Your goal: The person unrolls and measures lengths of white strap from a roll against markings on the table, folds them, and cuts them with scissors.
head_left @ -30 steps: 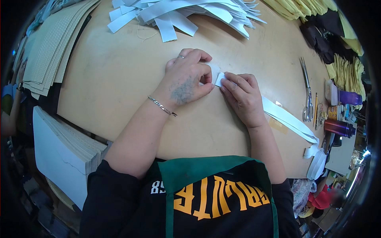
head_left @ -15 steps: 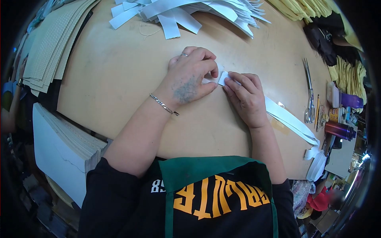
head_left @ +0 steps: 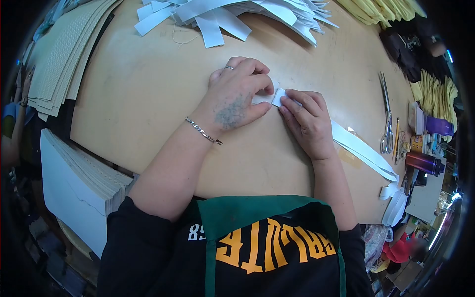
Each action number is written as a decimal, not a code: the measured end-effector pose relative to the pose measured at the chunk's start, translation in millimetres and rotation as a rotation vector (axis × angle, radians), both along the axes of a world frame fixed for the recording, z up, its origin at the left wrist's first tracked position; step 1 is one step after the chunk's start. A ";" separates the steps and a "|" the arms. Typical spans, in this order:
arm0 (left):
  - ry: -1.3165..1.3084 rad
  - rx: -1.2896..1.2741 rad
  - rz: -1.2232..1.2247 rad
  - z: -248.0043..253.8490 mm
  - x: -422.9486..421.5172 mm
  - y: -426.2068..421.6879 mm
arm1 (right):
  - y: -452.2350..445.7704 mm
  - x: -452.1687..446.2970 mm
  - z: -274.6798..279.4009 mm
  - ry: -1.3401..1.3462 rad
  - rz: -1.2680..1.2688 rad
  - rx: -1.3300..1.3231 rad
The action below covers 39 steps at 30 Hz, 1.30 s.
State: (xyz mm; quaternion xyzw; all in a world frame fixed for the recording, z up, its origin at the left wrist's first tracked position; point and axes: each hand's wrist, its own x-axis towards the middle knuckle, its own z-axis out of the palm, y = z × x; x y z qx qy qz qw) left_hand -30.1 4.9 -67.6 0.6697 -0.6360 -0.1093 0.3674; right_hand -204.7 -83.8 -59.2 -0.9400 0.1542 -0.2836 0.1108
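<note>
My right hand (head_left: 309, 121) is closed in a pinch on the short folded end of a white strip (head_left: 363, 143). The rest of this strip runs out from under that hand toward the lower right of the table. My left hand (head_left: 237, 94) is bent over a small white piece (head_left: 262, 97), which partly shows in the gap between thumb and fingers. Its thumb tip lies close against the pinched strip end; whether they touch I cannot tell. Nothing is visibly gripped in the left hand, and its other fingertips are partly hidden.
Cut white strips (head_left: 237, 17) are heaped at the table's far side. Metal scissors (head_left: 386, 116) and a pencil (head_left: 396, 138) lie at the right, near a dark bottle (head_left: 424, 163). A white roll (head_left: 395, 208) sits at the right edge. Stacked sheets (head_left: 74, 173) stand left.
Both hands stay almost in the same place, with the pinch on the strip end kept. The view has shifted very slightly.
</note>
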 end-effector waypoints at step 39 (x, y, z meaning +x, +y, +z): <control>-0.757 0.062 -0.372 34.8 -48.2 -7.3 | -8.5 -183.4 -5.3 0.045 -0.436 0.013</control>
